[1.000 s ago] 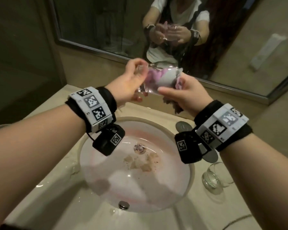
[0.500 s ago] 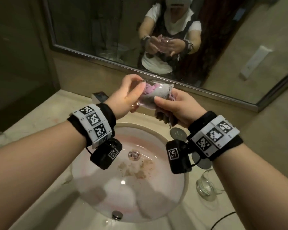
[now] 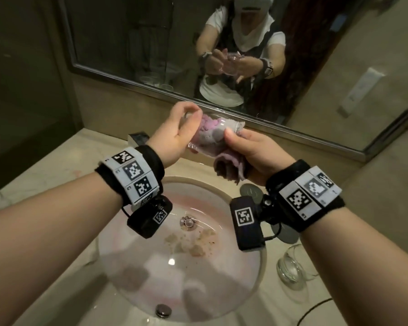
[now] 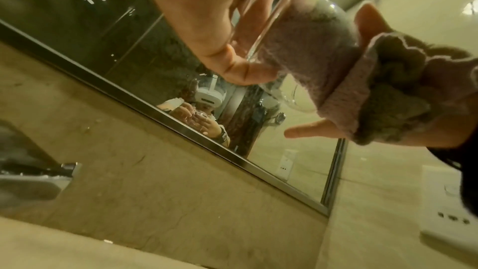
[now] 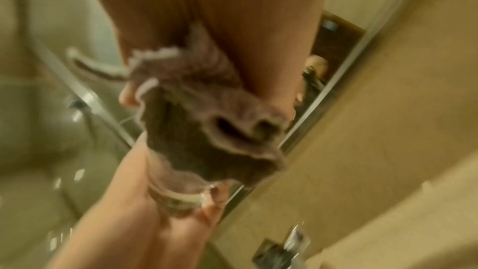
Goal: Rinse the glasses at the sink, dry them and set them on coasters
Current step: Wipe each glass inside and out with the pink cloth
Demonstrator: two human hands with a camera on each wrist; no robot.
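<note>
Left hand (image 3: 174,132) curled round the base end of a clear drinking glass (image 3: 218,128), thumb and fingers gripping it, holding it on its side above the back rim of the sink. Right hand (image 3: 252,151) at the glass's mouth, thumb pressed on the outside of the wall, fingers closed on a fuzzy pale-purple cloth (image 3: 229,169). Part of that cloth stuffed inside the glass, showing pink-purple through the wall; the rest bunched and hanging below the right palm. From the left wrist, same grip seen from underneath: left hand (image 4: 207,17) on the glass (image 4: 264,34), cloth (image 4: 362,89) filling the bowl and spilling out in folds. From the right wrist, blurred: right hand (image 5: 232,17) over the cloth (image 5: 207,126), glass (image 5: 181,191) beyond it with the left hand (image 5: 145,222) round its thick base.

Below, a round white basin (image 3: 137,278) set in a beige marble surface (image 3: 64,175), brownish bits lying near its drain. Second clear glass (image 3: 290,267) lying on its side on the surface just right of the basin. Grey round coaster (image 3: 251,191) near the right wrist, partly hidden. Framed wall mirror (image 3: 132,43) behind, reflecting both hands on the glass.
</note>
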